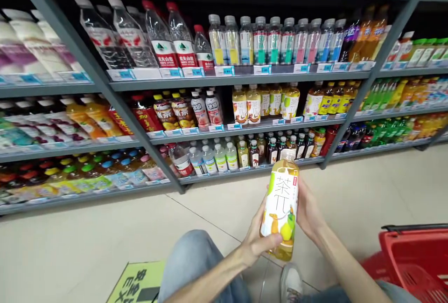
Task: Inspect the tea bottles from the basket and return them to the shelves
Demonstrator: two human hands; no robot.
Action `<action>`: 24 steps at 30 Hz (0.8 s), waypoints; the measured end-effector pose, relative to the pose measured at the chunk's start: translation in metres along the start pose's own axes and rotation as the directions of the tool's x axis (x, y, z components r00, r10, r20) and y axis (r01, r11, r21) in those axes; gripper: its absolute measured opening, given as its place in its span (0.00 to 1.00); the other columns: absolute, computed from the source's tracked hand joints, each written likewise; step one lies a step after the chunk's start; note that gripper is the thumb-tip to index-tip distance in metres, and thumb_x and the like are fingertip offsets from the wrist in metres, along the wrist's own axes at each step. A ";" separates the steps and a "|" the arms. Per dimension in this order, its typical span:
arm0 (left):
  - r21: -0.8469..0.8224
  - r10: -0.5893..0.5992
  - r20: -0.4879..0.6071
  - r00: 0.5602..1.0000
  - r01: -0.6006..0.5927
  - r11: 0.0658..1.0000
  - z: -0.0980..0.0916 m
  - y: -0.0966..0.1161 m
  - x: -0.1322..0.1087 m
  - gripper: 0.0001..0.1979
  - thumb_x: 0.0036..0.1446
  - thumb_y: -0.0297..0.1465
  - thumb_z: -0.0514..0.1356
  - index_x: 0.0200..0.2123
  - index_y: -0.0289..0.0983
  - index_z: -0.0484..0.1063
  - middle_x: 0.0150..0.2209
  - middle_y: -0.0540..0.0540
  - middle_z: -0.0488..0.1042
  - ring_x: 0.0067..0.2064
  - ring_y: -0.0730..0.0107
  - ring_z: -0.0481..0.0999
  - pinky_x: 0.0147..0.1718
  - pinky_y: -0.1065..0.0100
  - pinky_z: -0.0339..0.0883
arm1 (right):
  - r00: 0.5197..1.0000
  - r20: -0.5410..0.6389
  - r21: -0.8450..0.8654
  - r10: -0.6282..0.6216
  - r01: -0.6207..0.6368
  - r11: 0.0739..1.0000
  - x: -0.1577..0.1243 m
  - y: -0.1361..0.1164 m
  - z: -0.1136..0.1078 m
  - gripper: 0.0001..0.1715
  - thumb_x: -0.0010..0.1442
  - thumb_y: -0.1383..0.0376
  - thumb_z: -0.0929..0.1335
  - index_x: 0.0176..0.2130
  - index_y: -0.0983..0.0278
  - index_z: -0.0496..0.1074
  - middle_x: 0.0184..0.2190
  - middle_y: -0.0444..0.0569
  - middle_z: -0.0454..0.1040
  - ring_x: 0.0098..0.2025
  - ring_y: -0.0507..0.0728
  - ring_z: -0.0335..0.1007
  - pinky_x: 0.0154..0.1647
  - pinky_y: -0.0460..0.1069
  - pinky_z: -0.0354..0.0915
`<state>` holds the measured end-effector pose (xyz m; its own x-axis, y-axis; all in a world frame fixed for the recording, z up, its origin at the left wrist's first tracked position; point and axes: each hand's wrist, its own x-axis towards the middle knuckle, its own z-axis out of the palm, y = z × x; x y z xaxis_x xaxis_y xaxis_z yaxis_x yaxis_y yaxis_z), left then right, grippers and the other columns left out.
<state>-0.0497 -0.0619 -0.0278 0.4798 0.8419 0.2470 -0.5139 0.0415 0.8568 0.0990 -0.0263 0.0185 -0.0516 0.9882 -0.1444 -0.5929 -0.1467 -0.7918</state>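
A bottle of tea drink (280, 205) with yellow liquid, a clear cap and a white label showing a lemon is held upright, slightly tilted, in front of my knees. My left hand (257, 237) wraps its lower left side, the thumb lying across the front of the label. Along the right side rests my right hand (310, 205); its fingers go behind the bottle and are partly hidden. Similar bottles of tea drink (254, 105) stand on the middle shelf beyond.
Shelves (245, 79) of bottled drinks span the view. A red shopping basket (413, 261) sits on the floor at the lower right. A yellow-green floor sign (136, 279) lies left of my bent knee (196, 256). Pale tiles (115, 233) cover the floor.
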 end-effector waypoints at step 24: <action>0.066 -0.087 0.169 0.982 0.077 0.995 -0.030 -0.045 -0.026 0.66 0.41 0.41 0.78 0.72 0.54 0.37 0.74 0.40 0.44 0.73 0.40 0.43 0.69 0.42 0.38 | 0.965 -0.253 0.053 0.063 -0.051 0.997 0.002 0.007 -0.020 0.24 0.50 0.51 0.78 0.37 0.66 0.73 0.28 0.47 0.74 0.28 0.55 0.70 0.32 0.50 0.69</action>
<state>-0.0601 -0.0690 -0.0865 0.6358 0.7321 0.2446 -0.4276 0.0702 0.9013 0.1105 -0.0264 0.0009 0.1162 0.9336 -0.3391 -0.6311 -0.1942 -0.7510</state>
